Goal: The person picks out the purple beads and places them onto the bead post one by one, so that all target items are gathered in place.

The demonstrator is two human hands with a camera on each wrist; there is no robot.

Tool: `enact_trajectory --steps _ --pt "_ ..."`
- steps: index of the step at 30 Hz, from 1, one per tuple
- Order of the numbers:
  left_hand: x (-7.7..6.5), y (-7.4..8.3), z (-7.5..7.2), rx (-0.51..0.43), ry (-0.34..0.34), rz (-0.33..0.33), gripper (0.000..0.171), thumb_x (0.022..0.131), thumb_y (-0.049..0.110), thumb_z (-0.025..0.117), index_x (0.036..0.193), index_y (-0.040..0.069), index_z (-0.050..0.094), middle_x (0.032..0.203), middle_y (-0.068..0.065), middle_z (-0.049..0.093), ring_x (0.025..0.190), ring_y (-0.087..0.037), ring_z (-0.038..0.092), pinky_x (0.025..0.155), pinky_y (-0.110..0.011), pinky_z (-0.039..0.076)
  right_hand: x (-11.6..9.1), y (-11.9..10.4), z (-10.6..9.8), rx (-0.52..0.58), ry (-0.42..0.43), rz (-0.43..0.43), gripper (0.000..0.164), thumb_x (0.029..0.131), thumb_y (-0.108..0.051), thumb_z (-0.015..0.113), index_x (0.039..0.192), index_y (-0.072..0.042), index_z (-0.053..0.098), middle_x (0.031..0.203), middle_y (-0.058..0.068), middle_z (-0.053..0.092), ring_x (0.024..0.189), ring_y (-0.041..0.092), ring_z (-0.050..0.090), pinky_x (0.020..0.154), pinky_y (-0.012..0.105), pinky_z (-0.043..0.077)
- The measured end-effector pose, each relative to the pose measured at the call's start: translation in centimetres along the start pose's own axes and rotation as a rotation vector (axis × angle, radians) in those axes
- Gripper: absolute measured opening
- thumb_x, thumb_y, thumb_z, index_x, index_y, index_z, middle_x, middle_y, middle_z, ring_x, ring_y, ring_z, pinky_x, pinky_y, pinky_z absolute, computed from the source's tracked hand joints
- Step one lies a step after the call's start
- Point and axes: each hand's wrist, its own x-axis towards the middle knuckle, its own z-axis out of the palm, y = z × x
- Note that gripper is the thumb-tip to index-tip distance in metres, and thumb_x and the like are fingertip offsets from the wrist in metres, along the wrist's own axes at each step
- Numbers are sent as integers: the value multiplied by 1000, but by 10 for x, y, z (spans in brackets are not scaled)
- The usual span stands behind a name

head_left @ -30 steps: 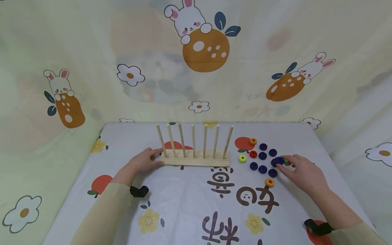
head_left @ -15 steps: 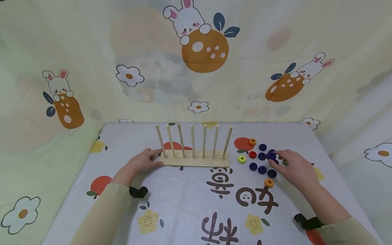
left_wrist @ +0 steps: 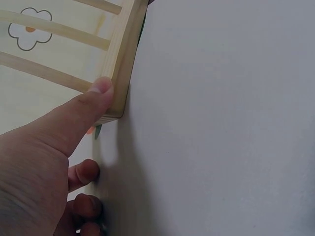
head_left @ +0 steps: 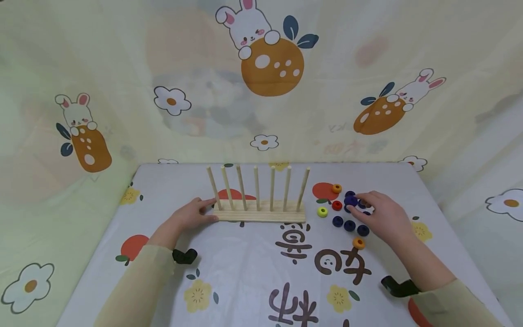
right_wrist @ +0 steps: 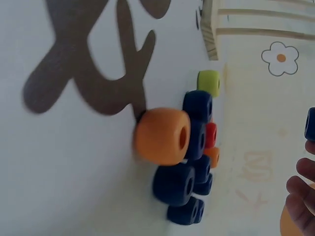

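Note:
A pale wooden peg rack (head_left: pixel 261 216) with a row of several upright pegs stands on the cloth, its pegs bare. My left hand (head_left: pixel 191 216) holds the rack's left end between thumb and forefinger. In the left wrist view the thumb (left_wrist: pixel 102 88) lies on the base's edge by the end peg. My right hand (head_left: pixel 386 218) pinches a dark blue bead (head_left: pixel 350 201) at its fingertips, over the loose beads. At the right wrist view's edge, that bead (right_wrist: pixel 310 125) shows above the fingers, partly cut off.
Several dark blue beads (head_left: pixel 337 221) lie right of the rack. Among them are a red bead (head_left: pixel 337 205), a yellow-green bead (head_left: pixel 322 212), an orange bead (head_left: pixel 337 188) at the back and another orange bead (head_left: pixel 358 243) in front. A printed curtain (head_left: pixel 212 136) rises behind the table.
My right hand has lifted the blue bead from the right side of the group and carried it left and slightly back. The left hand stays on the rack.

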Motion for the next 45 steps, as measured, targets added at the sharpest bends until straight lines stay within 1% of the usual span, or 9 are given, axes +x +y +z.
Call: enact_trajectory --steps 4,12,18,23,25,31,39,45 --pt "0 -1 1 -4 -7 -4 76 85 52 74 151 32 42 104 -7 47 94 -24 47 77 -41 39 3 -7 -2 11 3 0 58 92 -47 67 127 -1 63 115 22 64 105 39 59 85 56 50" --pt "0 0 1 2 -7 -9 76 85 52 73 152 33 42 106 -7 47 96 -25 47 78 -42 40 10 -17 -6 48 30 -54 56 92 -50 66 124 -4 65 108 15 65 99 32 59 82 53 50" --pt "-1 2 1 -3 -7 -23 76 85 51 73 152 34 41 108 -7 47 97 -25 47 80 -42 41 16 -26 -11 41 62 -82 53 92 -47 67 123 -4 65 107 15 65 94 31 59 78 49 51" --pt "-2 3 -1 -19 -6 -18 76 85 51 74 152 33 42 107 -8 47 97 -26 47 80 -43 40 18 -35 -17 32 97 -93 49 92 -43 68 123 -5 65 106 15 65 88 29 60 74 47 52" --pt "-3 4 -2 -23 -5 -14 76 85 50 74 152 31 42 107 -8 47 97 -26 47 80 -43 40 20 -39 -20 33 104 -95 49 93 -44 67 123 -5 65 107 14 65 90 30 60 75 48 52" --pt "0 1 0 -22 -8 -22 76 85 51 74 152 33 42 107 -8 47 97 -25 47 79 -42 39 23 -50 -30 43 88 -102 53 93 -48 64 125 -5 65 111 16 65 99 33 60 79 51 51" --pt "6 -3 5 -15 5 -5 78 83 53 75 151 32 43 107 -8 47 98 -26 47 83 -43 40 30 -60 -39 26 90 -124 51 93 -44 66 124 -4 64 109 17 65 97 33 59 78 50 50" --pt "7 -6 5 -16 7 -10 78 82 54 75 151 33 44 108 -8 47 99 -26 47 83 -44 41 33 -69 -44 38 125 -143 48 93 -43 67 121 -4 66 104 16 65 93 32 59 76 48 51"
